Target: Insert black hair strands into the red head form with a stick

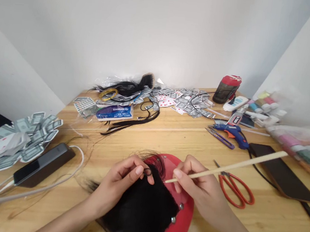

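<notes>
A patch of black hair (143, 208) lies over a red rounded board (179, 224) at the near edge of the wooden table (169, 136). My left hand (124, 182) pinches a small loop of black hair (147, 172) between thumb and fingers, just above the hair patch. Held like a pencil in my right hand (199, 189) is a long pale wooden stick (230, 166); its tip points at the loop, a short gap away. Two metal studs show on the board near my right wrist.
Red-handled scissors (235, 188) lie right of my hand, a dark phone (282, 172) beyond them. A blue glue gun (233, 133), small snips (221, 138), playing-card cutouts (185, 101), loose hair strands (131, 122), a power bank (43, 164) with white cable and paint bottles (290, 136) surround the work.
</notes>
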A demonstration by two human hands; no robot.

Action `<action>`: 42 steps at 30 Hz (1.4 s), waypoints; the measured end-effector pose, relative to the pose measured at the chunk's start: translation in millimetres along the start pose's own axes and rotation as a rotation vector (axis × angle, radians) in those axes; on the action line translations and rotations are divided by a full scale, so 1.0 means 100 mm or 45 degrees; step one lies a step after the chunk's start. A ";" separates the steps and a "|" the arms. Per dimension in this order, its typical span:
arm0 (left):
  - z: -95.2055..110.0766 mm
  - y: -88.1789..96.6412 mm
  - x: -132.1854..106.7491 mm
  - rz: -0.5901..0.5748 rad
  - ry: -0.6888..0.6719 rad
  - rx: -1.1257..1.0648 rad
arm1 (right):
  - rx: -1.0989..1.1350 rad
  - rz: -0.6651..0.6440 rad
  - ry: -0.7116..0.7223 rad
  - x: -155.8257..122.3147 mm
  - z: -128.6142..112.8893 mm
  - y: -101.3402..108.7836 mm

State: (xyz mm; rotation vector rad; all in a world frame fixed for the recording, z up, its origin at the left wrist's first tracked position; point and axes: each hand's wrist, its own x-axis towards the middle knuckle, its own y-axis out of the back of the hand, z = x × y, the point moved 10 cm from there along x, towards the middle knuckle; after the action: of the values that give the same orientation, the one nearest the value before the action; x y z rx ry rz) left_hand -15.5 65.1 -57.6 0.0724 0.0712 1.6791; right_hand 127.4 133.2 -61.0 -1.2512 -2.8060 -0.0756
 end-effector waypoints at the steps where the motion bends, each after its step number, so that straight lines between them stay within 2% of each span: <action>1: 0.01 0.00 0.00 -0.003 -0.005 0.011 | -0.008 0.012 0.005 0.00 0.00 0.01; 5: 0.02 -0.01 -0.01 -0.017 -0.021 0.036 | -0.060 0.067 0.032 -0.02 -0.02 0.05; 10: 0.02 -0.01 -0.01 -0.029 -0.014 0.056 | -0.067 0.038 0.037 -0.02 -0.03 0.04; 16: 0.02 -0.02 -0.02 -0.068 0.016 0.023 | -0.046 0.075 0.011 -0.03 0.01 0.06; 19: -0.03 0.04 0.00 -0.039 0.079 -0.075 | -0.038 0.089 0.012 -0.03 0.01 0.06; 21: -0.07 0.15 0.03 0.042 0.133 -0.174 | -0.038 0.100 0.030 -0.03 0.00 0.07; 23: -0.06 0.36 0.05 0.210 0.127 -0.225 | -0.025 0.111 0.037 -0.03 0.00 0.07; 26: 0.04 0.75 0.06 0.496 0.014 -0.215 | -0.028 0.145 0.032 -0.02 0.01 0.09; 29: 0.16 1.06 0.03 0.703 -0.125 -0.196 | -0.065 0.183 0.041 -0.01 0.00 0.12; 32: 0.26 1.26 0.00 0.855 -0.252 -0.150 | -0.095 0.198 0.051 -0.01 -0.02 0.13; 34: 0.30 1.31 -0.03 0.900 -0.319 -0.100 | -0.110 0.204 0.053 -0.01 -0.02 0.13; 37: 0.36 1.25 -0.11 0.916 -0.395 0.007 | -0.091 0.184 0.063 -0.01 -0.03 0.11; 39: 0.42 1.09 -0.19 0.873 -0.446 0.162 | -0.067 0.144 0.066 -0.01 -0.03 0.09; 40: 0.47 0.97 -0.22 0.812 -0.475 0.272 | -0.055 0.125 0.062 -0.01 -0.02 0.08; 42: 0.66 0.47 -0.28 0.520 -0.681 0.789 | -0.049 0.104 0.055 -0.01 -0.01 0.07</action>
State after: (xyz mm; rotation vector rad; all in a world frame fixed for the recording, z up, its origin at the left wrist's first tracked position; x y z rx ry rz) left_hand -52.8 32.2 11.9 1.0550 0.1792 1.9314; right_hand 133.7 137.2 -59.7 -1.3544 -2.7262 -0.1505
